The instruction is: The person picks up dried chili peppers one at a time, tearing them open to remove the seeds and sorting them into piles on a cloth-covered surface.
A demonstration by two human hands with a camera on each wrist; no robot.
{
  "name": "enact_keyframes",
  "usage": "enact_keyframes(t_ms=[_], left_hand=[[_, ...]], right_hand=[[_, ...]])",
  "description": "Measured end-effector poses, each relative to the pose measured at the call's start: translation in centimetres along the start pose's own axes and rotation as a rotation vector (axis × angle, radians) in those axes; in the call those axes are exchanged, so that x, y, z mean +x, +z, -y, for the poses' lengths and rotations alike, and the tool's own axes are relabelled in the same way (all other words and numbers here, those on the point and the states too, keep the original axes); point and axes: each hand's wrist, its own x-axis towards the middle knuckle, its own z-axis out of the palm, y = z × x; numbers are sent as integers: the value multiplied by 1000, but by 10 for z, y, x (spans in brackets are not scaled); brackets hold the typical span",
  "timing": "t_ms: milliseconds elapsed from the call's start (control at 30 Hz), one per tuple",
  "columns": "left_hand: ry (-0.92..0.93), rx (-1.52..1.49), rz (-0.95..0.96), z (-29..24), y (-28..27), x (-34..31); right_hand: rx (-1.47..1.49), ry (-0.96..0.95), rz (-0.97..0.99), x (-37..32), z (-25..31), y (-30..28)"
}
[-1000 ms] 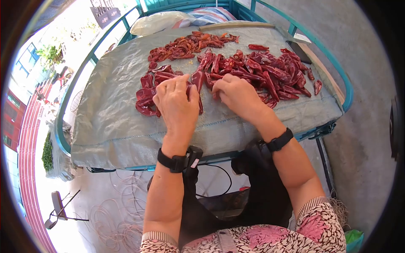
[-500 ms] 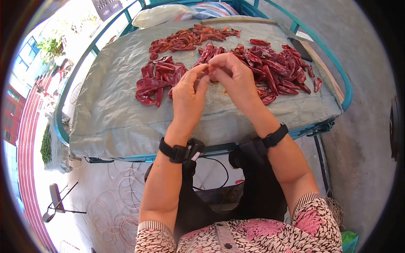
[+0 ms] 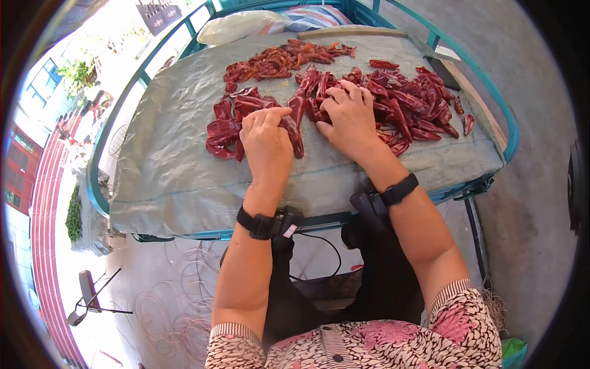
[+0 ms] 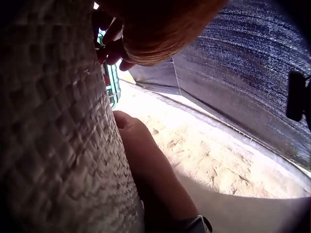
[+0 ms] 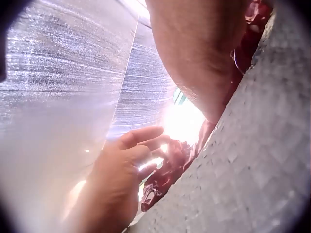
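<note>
Dried dark-red peppers point(image 3: 412, 101) lie in a large heap at the right of the sheet, with a smaller group point(image 3: 224, 131) at the left. The left hand point(image 3: 267, 141) rests its slightly bent fingers on the smaller group, beside a long pepper point(image 3: 296, 126). Over the left edge of the large heap, the right hand point(image 3: 352, 126) has its fingers spread and bent, touching peppers. In the right wrist view, the left hand point(image 5: 119, 170) shows separated fingers beside peppers point(image 5: 170, 167). The right hand point(image 4: 148, 155) is partly hidden in the left wrist view.
Flattened, orange-red pepper pieces point(image 3: 279, 60) lie farther back. The grey woven sheet point(image 3: 166, 154) covers a cart bed with teal rails point(image 3: 485, 92). A dark flat object point(image 3: 444, 72) sits near the right rail, and pale sacks point(image 3: 243, 26) lie behind.
The hands, whose fingertips met around something small and reddish half a second ago, have separated. The right moved right onto the large heap; the left came back to the smaller group.
</note>
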Motion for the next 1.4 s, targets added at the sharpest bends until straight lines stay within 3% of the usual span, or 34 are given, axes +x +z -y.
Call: enact_keyframes(t_ms=[200, 300, 433, 567, 667, 733, 833, 933, 1133, 1233, 1333, 1400], left_hand=[[33, -130, -4, -16, -7, 5], [2, -169, 33, -22, -6, 4], [-108, -262, 78, -16, -1, 1], [-174, -283, -13, -9, 2, 2], [-149, -7, -104, -3, 1, 3], [-163, 19, -124, -3, 0, 4], [-96, 80, -150, 1, 3, 2], [-68, 80, -143, 5, 6, 0], [-74, -37, -99, 4, 5, -1], [-15, -27, -89, 0, 7, 0], [41, 55, -78, -2, 8, 1], [14, 105, -42, 1, 8, -3]], right_hand=[[301, 56, -299, 14, 10, -28], [682, 98, -81, 11, 20, -36], [918, -4, -65, 9, 26, -27], [779, 34, -43, 5, 19, -28], [514, 120, 41, 5, 7, -15], [367, 132, 129, 6, 8, -9], [143, -4, 160, -1, 16, -7], [50, 12, 130, 1, 20, 8], [431, 235, -53, 5, 18, -4], [639, 192, -60, 6, 25, -15], [780, -26, -18, 6, 30, -17], [778, 42, -53, 10, 31, -17]])
